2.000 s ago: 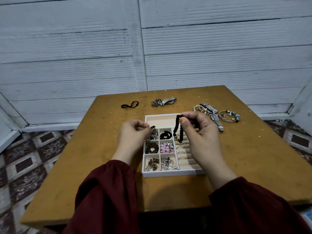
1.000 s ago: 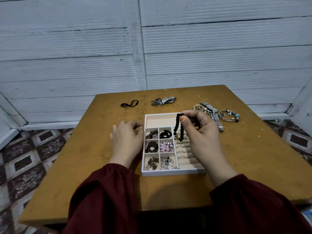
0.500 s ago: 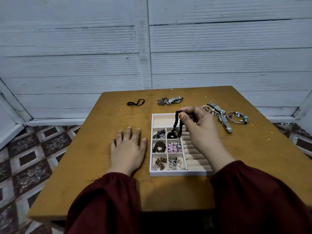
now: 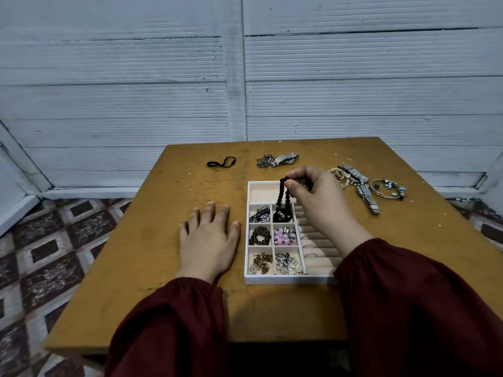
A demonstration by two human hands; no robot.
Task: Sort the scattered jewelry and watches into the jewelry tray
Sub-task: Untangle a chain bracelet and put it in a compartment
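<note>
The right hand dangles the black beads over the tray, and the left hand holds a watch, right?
No. In the head view the left hand holds nothing; it rests flat on the table. The right hand does dangle the black beads over the tray.

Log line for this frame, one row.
right hand: pinches black bead bracelet over jewelry tray | left hand: flat on table | loose: watch, charm bangle

wooden table (image 4: 163, 268), white ribbed wall (image 4: 136, 77), patterned floor tiles (image 4: 40, 254).
</note>
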